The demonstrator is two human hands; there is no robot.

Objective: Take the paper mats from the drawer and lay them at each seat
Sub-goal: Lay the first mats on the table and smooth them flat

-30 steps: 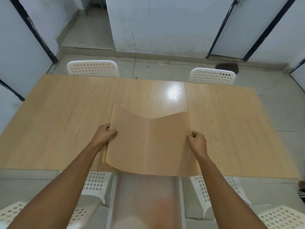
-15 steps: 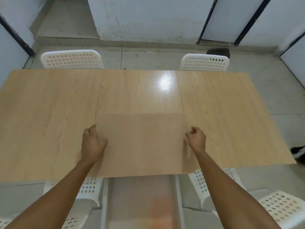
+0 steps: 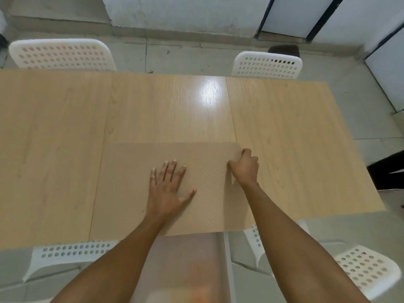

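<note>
While flat on table (image 3: 65, 138), tan paper mat (image 3: 135, 189), fine checked texture, rounded corners

Left hand (image 3: 167, 189) flat, splayed; right hand (image 3: 244, 166) curled.

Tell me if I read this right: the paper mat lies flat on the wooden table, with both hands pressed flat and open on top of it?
Not quite. In the head view only the left hand lies flat on the paper mat; the right hand is curled, pinching the mat's right edge. It does lie flat on the wooden table.

Under the spread left fingers (image 3: 169, 169) the paper mat (image 3: 135, 189) is tan, finely checkered; beyond them, pale wood-grain table (image 3: 54, 132) and white, hole-dotted chairs (image 3: 62, 54).
</note>
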